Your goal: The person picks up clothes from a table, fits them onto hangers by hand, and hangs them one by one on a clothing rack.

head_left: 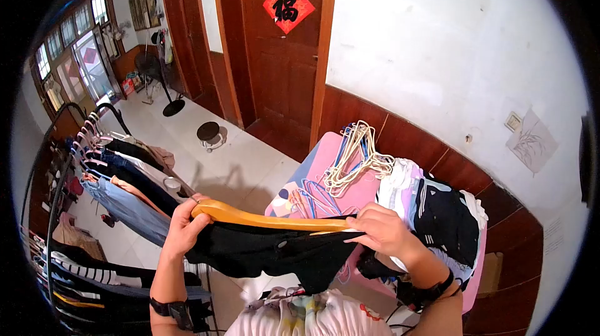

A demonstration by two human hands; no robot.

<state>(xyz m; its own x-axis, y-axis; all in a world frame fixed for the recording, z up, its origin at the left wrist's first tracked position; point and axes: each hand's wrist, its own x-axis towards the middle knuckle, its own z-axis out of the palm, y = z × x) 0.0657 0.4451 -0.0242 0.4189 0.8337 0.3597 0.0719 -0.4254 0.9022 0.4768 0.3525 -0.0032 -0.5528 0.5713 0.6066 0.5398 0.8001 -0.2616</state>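
A yellow wooden hanger (269,219) stretches level in front of my body, with a black garment (250,248) draped along it and hanging below. My left hand (185,226) is closed round the hanger's left end, thumb on top. At the other end, my right hand (381,230) pinches the hanger together with the garment's edge. A strip of something white shows beside the right fingers. The garment's exact kind cannot be made out, as it hangs in folds.
On the left, a black rack (53,211) carries clothes on hangers, including blue jeans (122,201). A pink table (325,151) at the right bears a heap of hangers (356,161) and piled clothes (440,211). Beyond stand a round stool (209,131) and a fan (150,67).
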